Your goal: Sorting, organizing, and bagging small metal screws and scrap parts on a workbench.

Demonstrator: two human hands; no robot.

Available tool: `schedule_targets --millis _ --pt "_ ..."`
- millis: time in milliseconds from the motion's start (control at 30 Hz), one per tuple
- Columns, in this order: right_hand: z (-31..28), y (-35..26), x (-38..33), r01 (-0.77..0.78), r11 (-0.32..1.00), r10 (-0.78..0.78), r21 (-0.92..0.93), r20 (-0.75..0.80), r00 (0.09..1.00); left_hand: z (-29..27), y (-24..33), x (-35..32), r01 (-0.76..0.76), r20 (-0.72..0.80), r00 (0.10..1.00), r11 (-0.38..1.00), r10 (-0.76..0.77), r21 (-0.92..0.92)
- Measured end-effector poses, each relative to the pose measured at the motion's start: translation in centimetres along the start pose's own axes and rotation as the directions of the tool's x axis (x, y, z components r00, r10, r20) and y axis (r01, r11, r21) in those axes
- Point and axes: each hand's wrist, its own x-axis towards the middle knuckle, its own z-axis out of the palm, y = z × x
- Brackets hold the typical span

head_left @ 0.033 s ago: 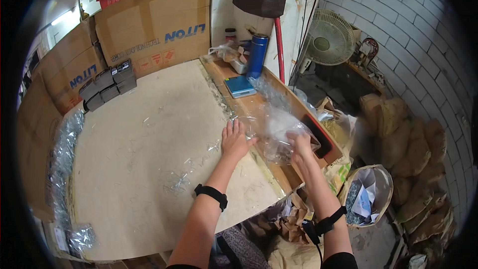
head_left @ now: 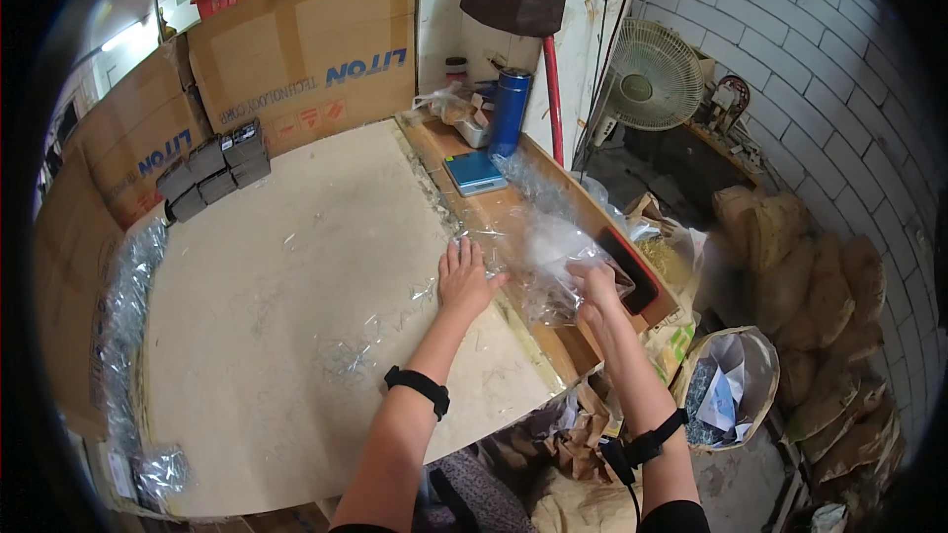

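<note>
My left hand (head_left: 467,279) lies palm down on the pale tabletop (head_left: 296,266) by its right edge, fingers stretched out and thumb pointing at the clear plastic bag (head_left: 555,245). That crumpled bag rests in the wooden side tray (head_left: 499,209). My right hand (head_left: 596,288) is closed on the bag's near right part; the fingertips are partly hidden. Thin clear slivers (head_left: 351,350) are scattered over the tabletop. Farther up the tray sit a small blue scale (head_left: 475,173) and a tall blue canister (head_left: 510,111).
Stacked dark grey blocks (head_left: 212,173) stand at the back left against cardboard panels (head_left: 301,49). A bundle of clear plastic (head_left: 133,306) lines the left edge. A dark flat phone-like object (head_left: 632,271) lies by the tray's right wall. Beyond are a fan (head_left: 652,79), a bin (head_left: 755,365) and brown sacks (head_left: 820,286).
</note>
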Motion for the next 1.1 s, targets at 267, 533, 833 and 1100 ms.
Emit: schedule_targets --millis 267,533,833,1100 --pt "-0.2 -2.0 -1.4 -0.246 0.957 0.204 0.151 0.25 0.946 0.8 0.6 0.2 -0.344 -0.072 0.935 0.937 0.347 0.056" --pt "-1.8 -3.4 -10.3 -0.154 0.982 0.115 0.112 0.298 0.948 1.0 0.4 0.2 -0.237 -0.217 0.949 0.971 0.231 -0.003" --pt "-3.1 -2.4 -15.8 -0.075 0.994 0.094 -0.085 0.256 0.962 -6.9 3.0 -10.3 0.282 0.272 0.959 0.192 -0.079 -0.94" --pt "4.6 2.7 -16.4 0.158 0.919 0.028 -0.361 0.46 0.888 -6.5 0.2 -15.9 0.435 0.448 0.892 -0.163 -0.053 -0.885"
